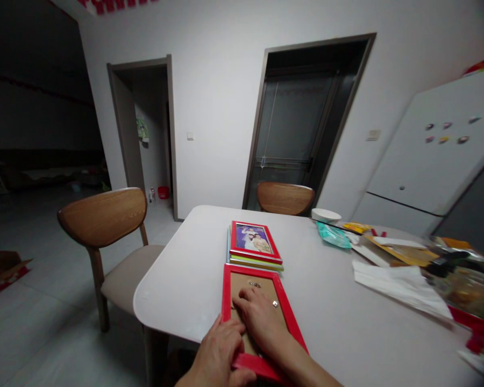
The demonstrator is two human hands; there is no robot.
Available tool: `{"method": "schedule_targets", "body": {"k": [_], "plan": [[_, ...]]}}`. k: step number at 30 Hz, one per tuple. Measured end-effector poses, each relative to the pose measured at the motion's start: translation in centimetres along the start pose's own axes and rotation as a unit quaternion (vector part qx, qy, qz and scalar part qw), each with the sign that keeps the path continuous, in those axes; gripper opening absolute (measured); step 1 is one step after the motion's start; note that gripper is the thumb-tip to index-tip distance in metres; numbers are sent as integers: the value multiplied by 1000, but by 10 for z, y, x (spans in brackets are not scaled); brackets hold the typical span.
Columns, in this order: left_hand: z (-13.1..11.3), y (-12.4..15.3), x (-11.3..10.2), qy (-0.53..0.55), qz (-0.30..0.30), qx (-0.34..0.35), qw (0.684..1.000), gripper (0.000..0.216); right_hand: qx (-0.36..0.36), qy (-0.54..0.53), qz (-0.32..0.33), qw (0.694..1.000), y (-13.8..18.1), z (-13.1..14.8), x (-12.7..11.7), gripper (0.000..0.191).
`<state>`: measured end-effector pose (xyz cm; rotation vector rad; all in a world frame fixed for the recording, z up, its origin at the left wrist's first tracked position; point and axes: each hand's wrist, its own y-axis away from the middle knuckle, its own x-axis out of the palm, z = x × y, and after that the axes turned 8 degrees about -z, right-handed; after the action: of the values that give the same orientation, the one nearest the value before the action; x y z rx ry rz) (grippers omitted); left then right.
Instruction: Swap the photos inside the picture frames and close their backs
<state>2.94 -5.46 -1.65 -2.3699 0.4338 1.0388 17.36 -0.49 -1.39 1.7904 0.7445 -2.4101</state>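
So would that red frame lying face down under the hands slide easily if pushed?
Probably: the red frame lies flat on the smooth table, so it should slide rather than tip or roll. It looks stiff and light, a thin rim around a brown backing board. If glass sits in front, unseen here, it may be fragile.

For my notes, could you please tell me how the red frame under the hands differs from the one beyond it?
The near frame lies face down, brown backing up; the far frame lies face up, showing a photo. The near frame rests on the table with the left hand and right hand on it; the far frame tops a stack of other frames, untouched. Both are red.
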Motion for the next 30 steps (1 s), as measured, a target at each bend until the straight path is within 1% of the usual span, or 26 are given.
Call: {"method": "schedule_targets", "body": {"k": [2,4,10,13,16,18,25,30], "plan": [[-1,0,0,6,-3,0,1000,23,-22,-15,15,1000,0,4,-2,22],[-1,-1,-1,10,-6,-2,1000,22,-24,-23,13,999,1,6,-3,22],[4,0,3,20,-14,5,1000,28,15,-84,-13,996,0,2,-4,22],[8,1,7,24,-21,10,999,30,31,-113,-10,993,-5,0,-5,22],[10,1,8,29,-28,14,999,35,25,-137,1,990,-9,-1,-4,23],[10,2,8,32,-30,17,999,33,28,-149,2,988,-11,-2,-2,21],[5,3,5,19,-29,2,999,29,71,-169,22,983,-23,-12,8,11],[5,2,6,4,-30,5,1000,31,78,-168,4,983,-24,-10,10,10]]}}
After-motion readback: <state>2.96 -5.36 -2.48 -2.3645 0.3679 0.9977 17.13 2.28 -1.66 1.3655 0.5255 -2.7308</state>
